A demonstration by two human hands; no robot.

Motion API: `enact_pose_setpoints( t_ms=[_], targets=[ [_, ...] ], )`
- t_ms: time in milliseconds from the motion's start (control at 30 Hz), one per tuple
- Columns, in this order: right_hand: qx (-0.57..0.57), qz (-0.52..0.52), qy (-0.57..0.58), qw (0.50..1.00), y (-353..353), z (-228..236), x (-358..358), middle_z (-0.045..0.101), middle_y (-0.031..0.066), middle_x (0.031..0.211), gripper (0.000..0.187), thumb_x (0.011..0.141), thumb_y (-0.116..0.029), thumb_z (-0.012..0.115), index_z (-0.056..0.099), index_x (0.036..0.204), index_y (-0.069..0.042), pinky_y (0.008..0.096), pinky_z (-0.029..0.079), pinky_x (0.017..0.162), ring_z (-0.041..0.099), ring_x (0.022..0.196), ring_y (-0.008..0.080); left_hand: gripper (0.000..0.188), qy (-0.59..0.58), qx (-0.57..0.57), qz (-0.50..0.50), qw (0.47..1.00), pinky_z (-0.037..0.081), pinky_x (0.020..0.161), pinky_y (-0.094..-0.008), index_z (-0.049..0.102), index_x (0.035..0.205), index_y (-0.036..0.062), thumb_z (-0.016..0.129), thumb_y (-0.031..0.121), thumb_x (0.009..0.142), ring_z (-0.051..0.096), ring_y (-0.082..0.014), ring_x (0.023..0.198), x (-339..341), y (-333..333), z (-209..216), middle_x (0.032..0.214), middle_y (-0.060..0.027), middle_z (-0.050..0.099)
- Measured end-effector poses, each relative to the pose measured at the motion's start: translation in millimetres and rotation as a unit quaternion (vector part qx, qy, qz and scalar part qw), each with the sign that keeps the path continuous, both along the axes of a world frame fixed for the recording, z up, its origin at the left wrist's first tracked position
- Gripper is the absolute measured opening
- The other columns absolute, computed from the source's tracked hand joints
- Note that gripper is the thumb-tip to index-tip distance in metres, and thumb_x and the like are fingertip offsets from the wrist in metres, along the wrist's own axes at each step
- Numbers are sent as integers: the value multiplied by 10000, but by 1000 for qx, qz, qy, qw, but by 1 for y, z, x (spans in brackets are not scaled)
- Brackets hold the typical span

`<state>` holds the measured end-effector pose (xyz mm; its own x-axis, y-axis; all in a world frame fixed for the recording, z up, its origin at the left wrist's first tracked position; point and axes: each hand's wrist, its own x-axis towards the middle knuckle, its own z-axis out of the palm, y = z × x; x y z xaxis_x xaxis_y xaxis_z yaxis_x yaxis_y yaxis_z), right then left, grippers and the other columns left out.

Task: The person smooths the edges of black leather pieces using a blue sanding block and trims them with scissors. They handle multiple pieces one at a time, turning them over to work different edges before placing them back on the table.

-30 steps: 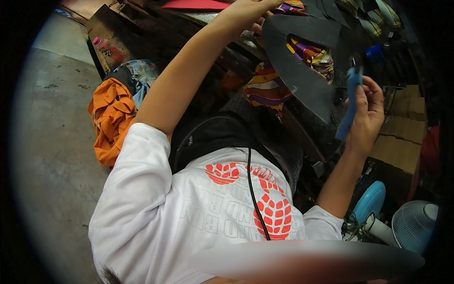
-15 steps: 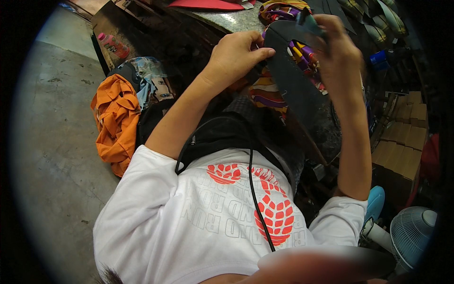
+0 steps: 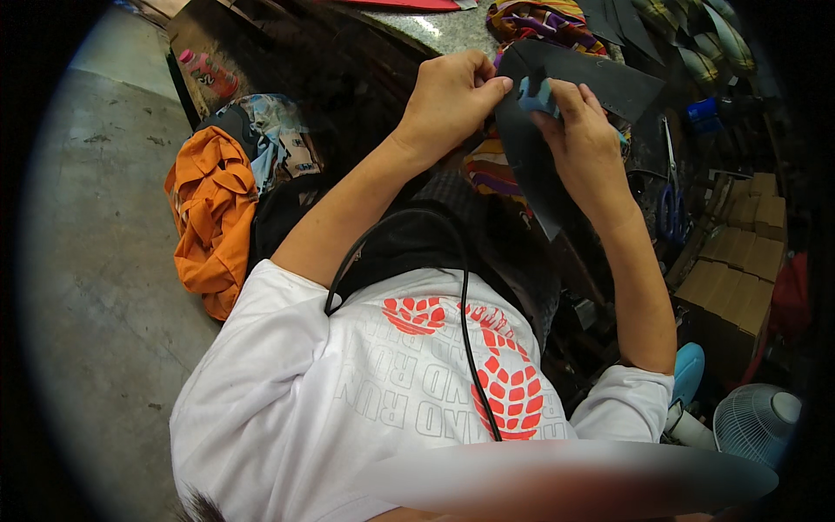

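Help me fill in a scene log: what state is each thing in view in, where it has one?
Left hand: closed on the dark sheet's edge
Right hand: closed on the blue tool
Dark sheet: held
Blue tool: gripped
Orange cloth: crumpled
Pink-capped bottle: capped
Scissors: blades appear closed
Fan: cannot tell whether running

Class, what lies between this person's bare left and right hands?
In the head view, a small light-blue object in the right hand, and part of a flat black sheet held by the left hand.
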<state>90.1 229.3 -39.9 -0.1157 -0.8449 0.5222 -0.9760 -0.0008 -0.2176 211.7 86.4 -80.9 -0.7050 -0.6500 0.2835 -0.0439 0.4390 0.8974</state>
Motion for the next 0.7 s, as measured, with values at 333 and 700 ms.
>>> enact_pose_setpoints(
  t_ms=[333, 700],
  targets=[
    [28, -79, 14, 996, 22, 6, 0, 681, 169, 941, 276, 909, -128, 645, 543, 1157, -63, 454, 481, 931, 661, 893, 365, 366, 31, 144, -66, 987, 504, 496, -203, 562, 1157, -30, 678, 227, 924, 668, -110, 601, 2, 5, 14, 777, -86, 698],
    [-182, 6, -237, 954, 55, 53, 2, 689, 75, 1048, 275, 909, -65, 683, 630, 1171, -2, 254, 501, 831, 644, 951, 123, 246, 205, 423, -87, 878, 573, 711, -286, 541, 1164, -1, 533, 183, 1001, 662, -129, 816, -3, 0, 21, 955, -61, 664]
  ],
)
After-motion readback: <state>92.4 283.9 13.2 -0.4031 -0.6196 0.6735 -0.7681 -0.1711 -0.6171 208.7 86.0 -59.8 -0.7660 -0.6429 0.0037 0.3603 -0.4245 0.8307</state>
